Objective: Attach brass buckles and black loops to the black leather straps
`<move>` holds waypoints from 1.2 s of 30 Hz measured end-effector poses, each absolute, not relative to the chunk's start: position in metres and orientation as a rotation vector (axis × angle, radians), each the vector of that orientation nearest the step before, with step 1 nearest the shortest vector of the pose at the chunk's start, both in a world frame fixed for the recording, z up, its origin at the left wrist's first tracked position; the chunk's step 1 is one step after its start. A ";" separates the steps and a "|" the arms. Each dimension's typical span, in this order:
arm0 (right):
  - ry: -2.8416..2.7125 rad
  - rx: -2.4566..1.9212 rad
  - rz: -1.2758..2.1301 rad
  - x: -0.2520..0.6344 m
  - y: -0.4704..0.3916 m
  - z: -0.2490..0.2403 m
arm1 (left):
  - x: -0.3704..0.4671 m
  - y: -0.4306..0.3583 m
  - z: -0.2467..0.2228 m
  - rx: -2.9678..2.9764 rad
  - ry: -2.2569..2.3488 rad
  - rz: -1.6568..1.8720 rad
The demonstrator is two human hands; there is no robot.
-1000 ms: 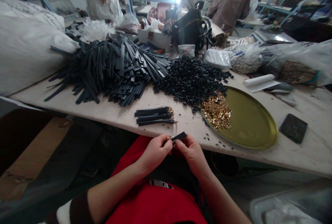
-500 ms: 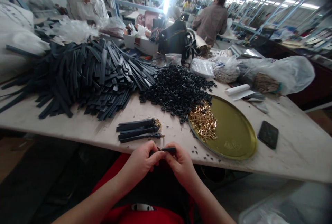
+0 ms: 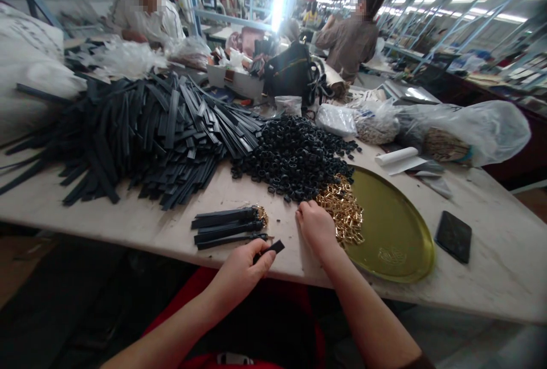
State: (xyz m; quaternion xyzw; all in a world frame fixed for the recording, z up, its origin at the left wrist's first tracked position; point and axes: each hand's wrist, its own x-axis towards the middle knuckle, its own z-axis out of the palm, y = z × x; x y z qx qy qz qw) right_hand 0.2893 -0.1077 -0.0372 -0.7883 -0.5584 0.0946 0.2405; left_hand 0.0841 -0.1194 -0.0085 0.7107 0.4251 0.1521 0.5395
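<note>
My left hand (image 3: 248,263) is closed round a black strap (image 3: 273,249), whose flat end sticks out past the thumb at the table's front edge. My right hand (image 3: 315,222) rests at the near edge of a heap of small black loops (image 3: 294,152), its fingers curled down to the tabletop; whatever is between the fingertips is hidden. Just right of that hand, gold metal clasps (image 3: 344,209) lie in a pile on a round gold-coloured tray (image 3: 395,226). Several black straps with gold clasps at one end (image 3: 226,226) lie in a stack beyond my left hand.
A large heap of loose black straps (image 3: 141,130) covers the left of the table. A dark phone (image 3: 453,236) lies right of the tray. Plastic-wrapped bundles (image 3: 461,130), a paper roll (image 3: 397,155) and a black bag (image 3: 288,70) stand behind. Two people are at work beyond.
My right hand has let go of the strap and moved forward and right to the loop heap. The left hand keeps the strap, now tilted. The view has shifted slightly.
</note>
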 end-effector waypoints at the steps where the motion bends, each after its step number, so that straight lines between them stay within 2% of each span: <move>1: -1.469 -2.058 0.372 0.285 -0.110 -0.036 | 0.083 -0.119 -0.009 1.685 1.019 0.390; 5: -0.938 -1.477 1.171 0.262 -0.134 -0.020 | 0.082 -0.118 -0.008 1.610 1.073 0.570; 8: -0.545 -1.173 1.470 0.240 -0.155 -0.012 | 0.085 -0.122 -0.005 1.567 1.068 0.626; 12: -0.392 -1.038 1.467 0.219 -0.173 -0.015 | 0.081 -0.134 -0.002 1.643 1.043 0.588; 19: -0.553 -1.079 1.484 0.208 -0.193 -0.025 | 0.064 -0.142 0.005 1.790 0.957 0.335; 28: -0.653 -1.111 1.528 0.196 -0.203 -0.017 | 0.052 -0.154 0.007 1.650 0.943 0.533; 36: -0.530 -1.032 1.539 0.194 -0.193 -0.018 | 0.045 -0.144 0.000 1.607 1.032 0.525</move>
